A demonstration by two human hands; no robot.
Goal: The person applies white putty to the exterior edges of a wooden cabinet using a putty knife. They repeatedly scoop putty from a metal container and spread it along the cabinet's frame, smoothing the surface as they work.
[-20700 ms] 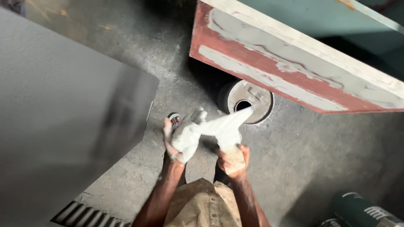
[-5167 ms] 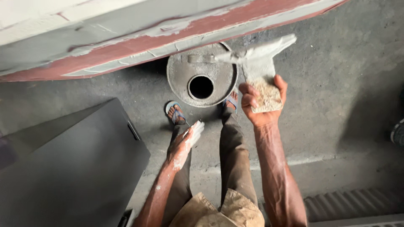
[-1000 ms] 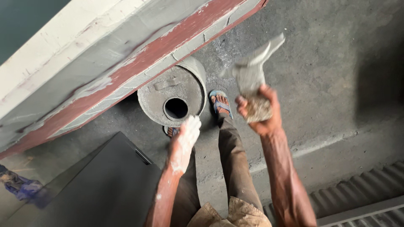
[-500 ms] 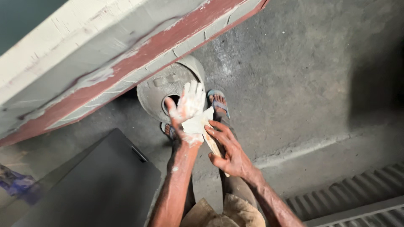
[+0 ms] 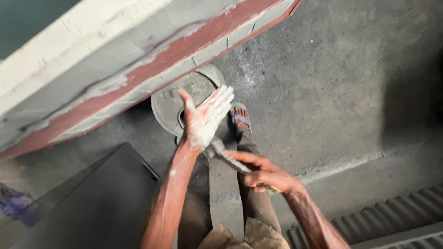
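2 hands in view over the concrete floor (image 5: 350,92). My left hand (image 5: 205,120) is spread wide open, palm up, fingers straight and coated in white powdery paste; it grips nothing. My right hand (image 5: 267,175) sits lower and nearer my body, fingers curled around the handle end of a grey trowel (image 5: 221,152). The trowel blade reaches up to the heel of the left palm and appears to touch it; how much of the blade is hidden under the hand, I cannot tell.

Directly below the left hand, on the floor, stands 1 round grey container (image 5: 173,103) with a dark hole in its lid, partly tucked under the red-and-white slanted board (image 5: 138,69) that crosses the upper left. My sandalled foot (image 5: 240,117) rests just beside the container's right edge. 1 dark flat panel (image 5: 92,203) fills the lower left. Ribbed grating (image 5: 392,221) runs along the lower right corner.
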